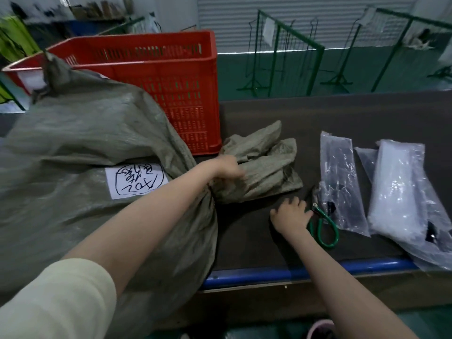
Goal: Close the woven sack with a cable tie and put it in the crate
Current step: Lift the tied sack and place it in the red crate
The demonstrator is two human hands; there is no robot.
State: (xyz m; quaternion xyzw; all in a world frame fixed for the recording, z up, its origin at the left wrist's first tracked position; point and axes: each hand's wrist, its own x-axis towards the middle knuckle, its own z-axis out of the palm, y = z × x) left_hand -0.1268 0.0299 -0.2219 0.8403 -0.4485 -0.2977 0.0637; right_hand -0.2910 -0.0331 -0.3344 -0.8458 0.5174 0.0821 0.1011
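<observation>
Grey-green sack fills the left of the frame, its neck bunched and clenched in the left hand at centre. Right hand, fingers spread and holding nothing, rests by the scissors at lower right. Keep the neck twisted tight while fetching a tie from the bags. Red crate stands behind, upper centre.

Green-handled scissors lie at lower right of centre on the dark table, touching a clear plastic packet. A whiter packet sits further right. Green metal racks stand across the top.
</observation>
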